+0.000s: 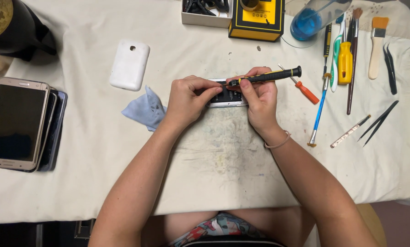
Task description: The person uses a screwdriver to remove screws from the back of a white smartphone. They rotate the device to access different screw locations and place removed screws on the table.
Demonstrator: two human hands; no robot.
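An opened phone (226, 97) with its back removed lies on the cloth-covered table (214, 151) in the middle. My left hand (189, 98) pinches its left end and holds it down. My right hand (258, 98) grips a black and yellow screwdriver (271, 76), held nearly level with its tip pointing left over the phone's top edge. Much of the phone is hidden under my fingers.
A white back cover (130, 64) and a blue cloth (145, 110) lie left of the phone. Stacked phones (19, 123) sit at far left. Right: an orange screwdriver (304, 90), brushes (376, 43), tweezers (379, 120). A yellow and black box (257, 18) and a blue bottle (312, 18) stand behind.
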